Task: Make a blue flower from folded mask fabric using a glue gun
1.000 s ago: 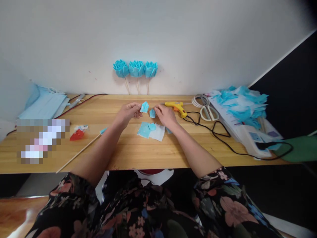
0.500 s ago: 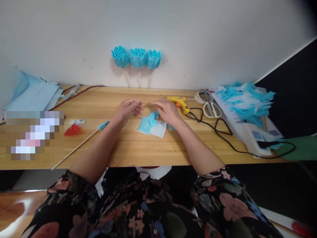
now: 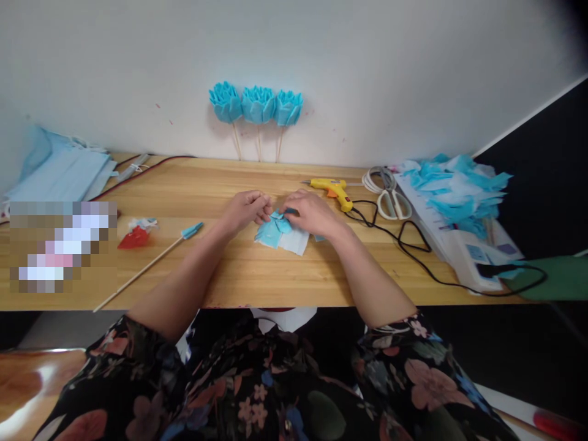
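Blue fabric pieces (image 3: 271,234) and a white fabric piece (image 3: 294,241) lie on the wooden table, just below my hands. My left hand (image 3: 248,211) is closed, its curled fingers at the upper left edge of the blue pieces; whatever it pinches is too small to make out. From the right, my right hand (image 3: 310,211) bends its fingers over the top of the pile, thumb and fingertips close together at a blue piece. A stick with a blue wrapped tip (image 3: 192,230) lies left of my left forearm.
Three blue flowers on sticks (image 3: 258,105) lean on the wall. A yellow glue gun (image 3: 331,185), its black cord, scissors (image 3: 394,202) and a heap of blue strips (image 3: 459,184) are right. Masks (image 3: 64,168) and a red packet (image 3: 134,237) are left.
My left hand has moved slightly right and down toward the blue pieces. My right hand has lowered and curled its fingers, uncovering the glue gun's nozzle.
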Motion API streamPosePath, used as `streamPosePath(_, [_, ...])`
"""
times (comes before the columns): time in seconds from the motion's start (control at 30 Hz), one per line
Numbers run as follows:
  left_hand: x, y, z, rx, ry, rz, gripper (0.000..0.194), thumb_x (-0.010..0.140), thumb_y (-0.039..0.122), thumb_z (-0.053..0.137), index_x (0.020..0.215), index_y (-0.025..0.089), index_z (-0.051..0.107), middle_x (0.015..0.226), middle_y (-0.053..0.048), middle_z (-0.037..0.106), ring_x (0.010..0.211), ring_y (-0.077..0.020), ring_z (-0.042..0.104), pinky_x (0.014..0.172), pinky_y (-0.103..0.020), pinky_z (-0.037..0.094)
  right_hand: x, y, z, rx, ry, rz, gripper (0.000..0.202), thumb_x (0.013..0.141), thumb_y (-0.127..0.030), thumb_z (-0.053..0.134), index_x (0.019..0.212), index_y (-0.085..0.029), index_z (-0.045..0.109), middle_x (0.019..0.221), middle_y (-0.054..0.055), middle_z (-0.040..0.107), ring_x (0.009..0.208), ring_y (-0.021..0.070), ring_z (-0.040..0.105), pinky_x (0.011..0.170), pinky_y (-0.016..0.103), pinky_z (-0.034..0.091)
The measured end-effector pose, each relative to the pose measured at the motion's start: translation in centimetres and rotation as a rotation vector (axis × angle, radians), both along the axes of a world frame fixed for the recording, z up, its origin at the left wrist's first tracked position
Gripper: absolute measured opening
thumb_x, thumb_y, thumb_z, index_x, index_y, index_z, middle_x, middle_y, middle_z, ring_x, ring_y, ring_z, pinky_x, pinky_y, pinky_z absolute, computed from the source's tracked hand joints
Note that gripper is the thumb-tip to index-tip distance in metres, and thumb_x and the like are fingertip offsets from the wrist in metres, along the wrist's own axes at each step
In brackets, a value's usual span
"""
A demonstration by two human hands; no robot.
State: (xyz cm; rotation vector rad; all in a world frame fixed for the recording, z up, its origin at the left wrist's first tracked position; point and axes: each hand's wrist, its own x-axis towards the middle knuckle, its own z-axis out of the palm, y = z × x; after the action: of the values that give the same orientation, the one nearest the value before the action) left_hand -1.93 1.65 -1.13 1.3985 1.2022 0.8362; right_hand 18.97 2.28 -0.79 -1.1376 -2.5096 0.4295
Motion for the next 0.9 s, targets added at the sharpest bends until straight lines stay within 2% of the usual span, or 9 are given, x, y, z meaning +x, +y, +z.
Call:
streamPosePath(0.1, [0.0,0.1,-0.2,0.001,0.036,-0.005,0.023,0.091,0.021,0.053,0.071,0.015,0.062,0.063,-0.003,0.067,0.057,-0.0129,0.065,0.055,-0.023,0.052,0.0,0.2,-0.2,-0.002,0.095,-0.065,0.021,0.083,-0.011,0.059,0.088,-0.022,0.075,0.095,0.007,0.076,0.096,0.0253,0.064,0.093,0.042,0.045])
streamPosePath(0.17, [0.0,0.1,-0.3,0.001,0.039,-0.010,0.022,0.090,0.023,0.054,0.071,0.016,0.062,0.063,-0.003,0.067,0.058,-0.0136,0.066,0.055,-0.024,0.052,0.2,0.4,-0.3,-0.062,0.242,-0.151,0.018,0.084,-0.015,0.060,0.089,-0.022,0.075,0.096,0.006,0.076,0.096,0.0243,0.065,0.091,0.041,0.047])
streamPosePath(0.27, [0.1,0.2,-0.4,0.009,0.030,0.000,0.023,0.089,0.029,0.056,0.071,0.016,0.062,0.062,-0.003,0.066,0.058,-0.0140,0.065,0.055,-0.024,0.051,0.4,0.7,-0.5,-0.260,0.567,-0.246,0.014,0.086,-0.025,0.061,0.092,-0.023,0.073,0.095,0.003,0.077,0.089,0.0198,0.068,0.086,0.037,0.052])
streamPosePath(0.4, [0.0,0.2,-0.3,0.130,-0.004,0.106,0.023,0.086,0.033,0.058,0.070,0.017,0.062,0.061,-0.001,0.061,0.053,-0.0107,0.055,0.052,-0.023,0.044,0.2,0.7,-0.3,-0.488,0.894,-0.288,0.018,0.082,-0.030,0.068,0.096,-0.022,0.073,0.095,0.001,0.077,0.082,0.0151,0.069,0.080,0.031,0.054])
streamPosePath(0.5, [-0.1,0.2,-0.1,0.178,-0.035,0.133,0.024,0.083,0.038,0.061,0.070,0.017,0.062,0.062,0.000,0.057,0.054,-0.0099,0.050,0.053,-0.023,0.041,-0.2,0.4,0.0,-0.569,0.958,-0.296,0.021,0.079,-0.033,0.072,0.096,-0.021,0.073,0.091,0.001,0.076,0.079,0.0138,0.068,0.075,0.029,0.054])
streamPosePath(0.67, [0.1,-0.1,0.2,0.146,-0.078,0.056,0.033,0.076,0.050,0.069,0.077,0.018,0.063,0.068,0.000,0.060,0.058,-0.0105,0.051,0.056,-0.024,0.042,-0.9,-0.1,0.1,-0.641,1.006,-0.273,0.027,0.073,-0.039,0.079,0.093,-0.022,0.072,0.088,0.000,0.074,0.078,0.0131,0.066,0.074,0.028,0.054])
streamPosePath(0.8, [0.3,-0.2,0.1,0.119,-0.128,0.034,0.031,0.069,0.046,0.076,0.077,0.018,0.063,0.066,0.003,0.058,0.055,-0.0090,0.049,0.056,-0.024,0.041,-1.3,-0.3,-0.3,-0.682,1.031,-0.250,0.029,0.071,-0.040,0.082,0.090,-0.022,0.072,0.086,-0.001,0.072,0.080,0.0129,0.065,0.073,0.026,0.054])
streamPosePath(0.9, [0.2,-0.1,-0.2,0.102,-0.169,0.046,0.026,0.070,0.040,0.076,0.076,0.018,0.063,0.063,0.003,0.058,0.054,-0.0090,0.049,0.056,-0.024,0.041,-1.5,-0.4,-0.5,-0.690,1.025,-0.257,0.029,0.069,-0.040,0.083,0.088,-0.022,0.071,0.085,-0.001,0.071,0.080,0.0130,0.064,0.072,0.026,0.054])
